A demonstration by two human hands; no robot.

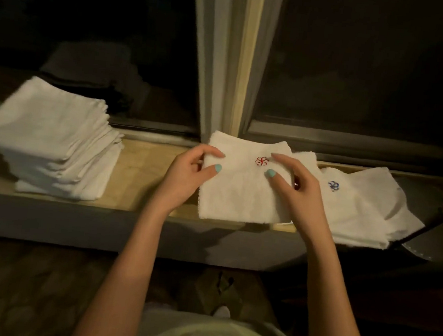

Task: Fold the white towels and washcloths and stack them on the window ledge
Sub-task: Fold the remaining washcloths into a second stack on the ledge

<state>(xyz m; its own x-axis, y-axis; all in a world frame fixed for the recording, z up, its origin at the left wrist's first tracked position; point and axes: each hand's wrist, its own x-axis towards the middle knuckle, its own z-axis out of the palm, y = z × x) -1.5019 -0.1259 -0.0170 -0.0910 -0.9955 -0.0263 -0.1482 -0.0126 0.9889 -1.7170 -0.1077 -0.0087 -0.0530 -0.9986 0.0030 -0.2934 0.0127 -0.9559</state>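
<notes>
A folded white washcloth (236, 194) with a small red embroidered mark lies on the window ledge (143, 170), at its middle. My left hand (189, 174) pinches its left edge between thumb and fingers. My right hand (292, 186) grips its right side, thumb on top near the red mark. Right of it lies a spread pile of white washcloths (358, 209), the top one with a blue mark. A tall stack of folded white towels (54, 139) stands on the ledge at the left.
Dark window panes and a pale frame post (226, 59) rise behind the ledge. A dark object (435, 206) sits at the ledge's far right end. Wood floor shows below the ledge.
</notes>
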